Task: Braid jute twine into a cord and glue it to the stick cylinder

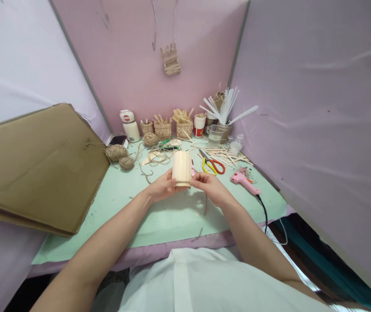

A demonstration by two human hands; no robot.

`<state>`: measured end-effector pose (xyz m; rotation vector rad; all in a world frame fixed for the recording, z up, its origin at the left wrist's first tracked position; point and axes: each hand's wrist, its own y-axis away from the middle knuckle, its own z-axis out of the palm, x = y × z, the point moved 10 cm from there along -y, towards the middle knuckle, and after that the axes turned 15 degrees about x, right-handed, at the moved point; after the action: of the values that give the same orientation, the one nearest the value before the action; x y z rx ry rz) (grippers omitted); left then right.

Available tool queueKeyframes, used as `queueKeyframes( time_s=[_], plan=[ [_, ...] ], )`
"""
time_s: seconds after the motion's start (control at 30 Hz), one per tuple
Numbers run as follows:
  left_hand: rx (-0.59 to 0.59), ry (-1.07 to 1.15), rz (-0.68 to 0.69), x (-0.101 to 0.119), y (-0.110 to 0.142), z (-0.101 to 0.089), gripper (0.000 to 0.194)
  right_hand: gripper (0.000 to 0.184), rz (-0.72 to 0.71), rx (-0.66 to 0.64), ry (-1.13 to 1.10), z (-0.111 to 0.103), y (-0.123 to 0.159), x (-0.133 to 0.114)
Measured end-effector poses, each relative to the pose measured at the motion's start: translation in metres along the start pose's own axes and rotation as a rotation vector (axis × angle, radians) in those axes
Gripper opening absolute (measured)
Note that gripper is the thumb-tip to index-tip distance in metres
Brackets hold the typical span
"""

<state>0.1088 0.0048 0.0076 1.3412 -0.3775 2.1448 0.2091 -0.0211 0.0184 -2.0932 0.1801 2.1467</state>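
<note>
A cup made of pale wooden craft sticks [182, 167] is held up over the front half of the table. My left hand [163, 187] is closed around its left side and base. Twine runs round the cup near its bottom. At the cup's lower right, my right hand [209, 184] pinches the twine, and a loose end of twine [206, 204] hangs below that hand. Something pink is partly hidden behind the cup. Scissors with red and yellow handles [212, 164] lie just beyond my right hand.
A pink glue gun [245, 183] with a black cord lies at right. Loose sticks [227, 156], twine balls [116, 152] and a clear cup of liquid [215, 136] stand farther back. Cardboard [45, 169] leans over the left side. A small stick basket [171, 63] hangs on the wall.
</note>
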Motion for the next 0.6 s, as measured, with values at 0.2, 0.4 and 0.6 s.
queueKeyframes(
  time_s=[0.2,0.4,0.6],
  plan=[
    [0.006,-0.008,0.004,0.0021,0.0012,0.0007,0.073,0.033,-0.001,-0.011,-0.006,0.0002,-0.0016,0.003],
    [0.029,0.011,0.022,0.0028,-0.0008,-0.001,0.067,0.032,0.001,-0.013,0.016,0.0005,-0.0014,0.0055],
    [0.05,0.031,0.039,0.0041,-0.003,-0.0053,0.064,0.031,-0.017,-0.033,0.0,0.0057,-0.0034,0.0039]
  ],
)
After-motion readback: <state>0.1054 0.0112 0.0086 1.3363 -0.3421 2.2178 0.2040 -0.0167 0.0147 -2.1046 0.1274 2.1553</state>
